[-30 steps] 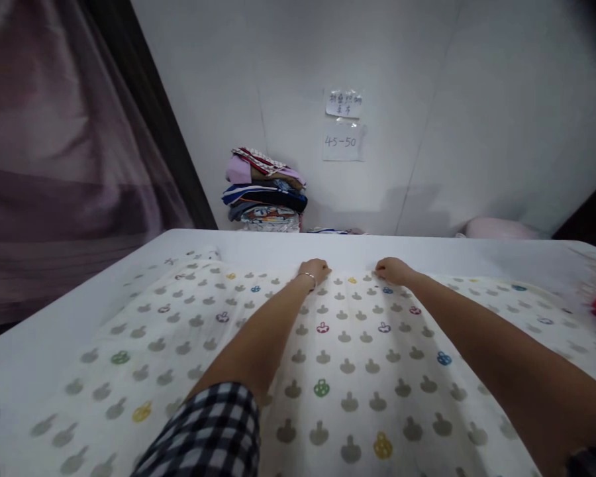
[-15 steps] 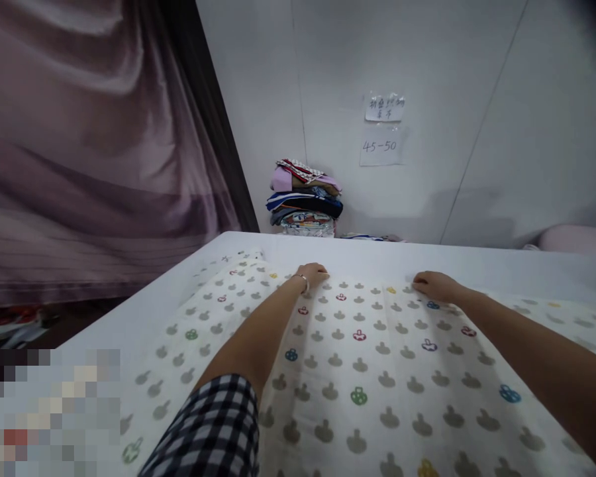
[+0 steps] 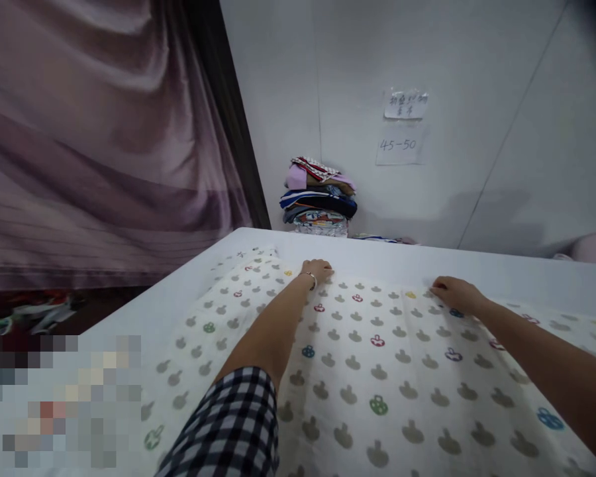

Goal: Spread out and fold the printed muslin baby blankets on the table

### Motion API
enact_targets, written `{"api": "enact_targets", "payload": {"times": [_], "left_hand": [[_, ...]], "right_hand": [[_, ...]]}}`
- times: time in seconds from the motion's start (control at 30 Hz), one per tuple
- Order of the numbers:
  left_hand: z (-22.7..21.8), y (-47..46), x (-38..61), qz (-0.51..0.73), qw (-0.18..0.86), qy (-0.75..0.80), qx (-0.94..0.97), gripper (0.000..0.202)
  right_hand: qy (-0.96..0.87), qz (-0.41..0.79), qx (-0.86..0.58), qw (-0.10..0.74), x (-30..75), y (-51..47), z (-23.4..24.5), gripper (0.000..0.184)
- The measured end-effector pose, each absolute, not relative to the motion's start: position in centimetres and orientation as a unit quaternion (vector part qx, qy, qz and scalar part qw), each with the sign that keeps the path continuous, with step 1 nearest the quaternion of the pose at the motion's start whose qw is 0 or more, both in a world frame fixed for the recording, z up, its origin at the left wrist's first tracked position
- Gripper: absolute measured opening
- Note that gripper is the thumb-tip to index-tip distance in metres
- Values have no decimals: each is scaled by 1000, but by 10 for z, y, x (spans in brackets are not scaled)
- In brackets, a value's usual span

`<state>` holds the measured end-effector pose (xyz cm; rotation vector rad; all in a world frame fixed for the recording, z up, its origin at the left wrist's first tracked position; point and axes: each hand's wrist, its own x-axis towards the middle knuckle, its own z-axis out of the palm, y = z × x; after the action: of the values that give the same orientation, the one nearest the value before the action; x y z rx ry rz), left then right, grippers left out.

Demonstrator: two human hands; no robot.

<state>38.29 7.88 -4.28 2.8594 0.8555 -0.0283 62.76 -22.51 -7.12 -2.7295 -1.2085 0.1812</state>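
patterned cloth (image 3: 372, 371) spreads over table (image 3: 377, 255), reaching near far left corner. my left hand (image 3: 318, 270) curls at cloth's far edge; cannot tell whether it grips. fabric stack (image 3: 320, 204) stands behind table's far edge. my right hand (image 3: 455, 295) pinches same cloth edge, well apart from left, probably to hold span between straight and taut.

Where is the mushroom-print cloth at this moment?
In the head view, the cloth lies spread on the white table, across the picture's lower centre and right, with the left hand and right hand at its far edge.
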Motion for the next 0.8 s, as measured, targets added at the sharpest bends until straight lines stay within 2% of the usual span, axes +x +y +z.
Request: {"api": "enact_targets", "payload": {"times": [0.23, 0.53, 0.67, 0.8], "left_hand": [[-30, 108, 351, -32, 50, 327, 943, 33], [-44, 101, 355, 23, 15, 367, 930, 27], [-40, 101, 350, 32, 18, 370, 928, 32], [-41, 77, 342, 37, 24, 338, 940, 40]], "right_hand": [[-424, 115, -895, 79, 609, -204, -61, 27], [-400, 19, -915, 57, 591, -196, -67, 29], [-394, 17, -918, 44, 590, -198, -64, 32], [-415, -57, -906, 66, 573, -201, -70, 39]]}}
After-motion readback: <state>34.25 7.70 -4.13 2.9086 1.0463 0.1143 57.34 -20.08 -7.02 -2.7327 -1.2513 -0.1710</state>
